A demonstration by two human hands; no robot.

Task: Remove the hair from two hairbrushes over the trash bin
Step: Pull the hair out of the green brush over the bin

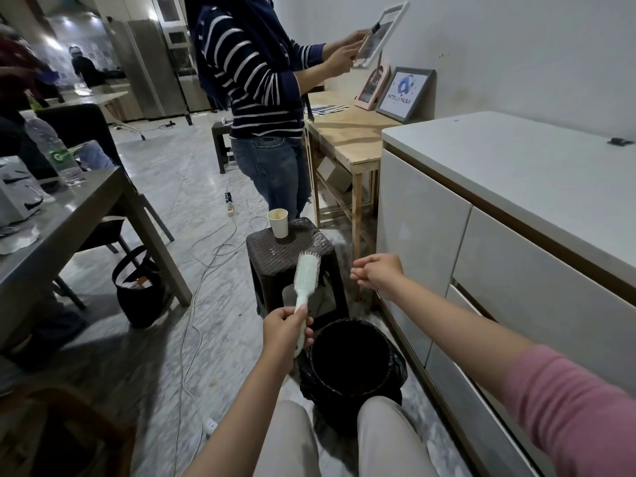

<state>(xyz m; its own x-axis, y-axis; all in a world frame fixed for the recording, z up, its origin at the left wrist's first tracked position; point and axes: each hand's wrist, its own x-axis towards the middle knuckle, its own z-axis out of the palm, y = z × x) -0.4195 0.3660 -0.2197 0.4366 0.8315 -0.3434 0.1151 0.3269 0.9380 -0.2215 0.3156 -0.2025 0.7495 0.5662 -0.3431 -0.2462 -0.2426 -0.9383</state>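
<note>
My left hand [284, 330] grips the handle of a pale mint round hairbrush [307, 277] and holds it upright, its bristled head in front of the dark stool. A black trash bin [347, 359] lined with a black bag stands on the floor between my knees, just right of and below that hand. My right hand [377, 273] hovers to the right of the brush head, a short gap away. Its fingers point at the brush, loosely curled, with nothing visible between them. Only one brush is in view.
A dark woven stool [292, 249] with a paper cup [278, 222] stands behind the bin. A white cabinet [481, 253] runs along the right, a grey table [69, 222] on the left. Cables [206, 270] and a black bag [137, 287] lie on the floor. A person [261, 98] stands at a wooden table [347, 139].
</note>
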